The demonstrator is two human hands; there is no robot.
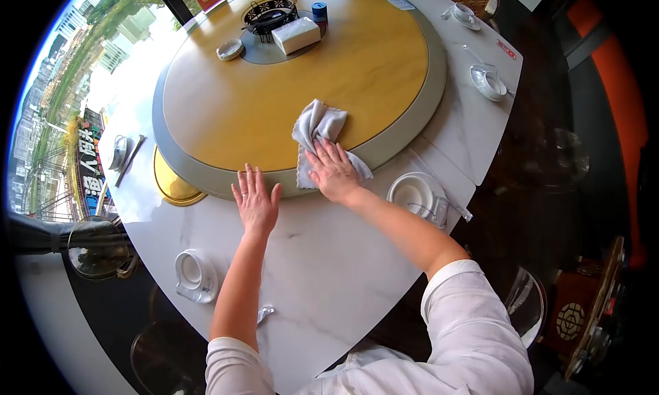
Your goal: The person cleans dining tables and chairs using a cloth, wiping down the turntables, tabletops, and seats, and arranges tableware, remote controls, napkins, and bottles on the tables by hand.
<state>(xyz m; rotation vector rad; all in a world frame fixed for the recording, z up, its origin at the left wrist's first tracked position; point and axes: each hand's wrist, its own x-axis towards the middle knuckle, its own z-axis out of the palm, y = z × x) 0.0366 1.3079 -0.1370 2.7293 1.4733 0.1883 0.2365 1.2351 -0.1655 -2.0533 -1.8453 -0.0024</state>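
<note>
A crumpled pale grey cloth (321,124) lies over the grey rim and the yellow top of a round turntable (226,113). My right hand (332,170) presses flat on the cloth's lower part, fingers spread, not wrapped round it. To its left, my left hand (256,199) rests with its fingers stretched out at the turntable's near edge, holding nothing; a ring shows on one finger.
Wrapped tableware stands at the right (412,194) and lower left (195,275) of the marble table (322,278); more sits farther round. A tissue pack (296,35), black basket (268,17), ashtray (230,50) and blue can (319,12) occupy the turntable's centre. Chairs surround the table.
</note>
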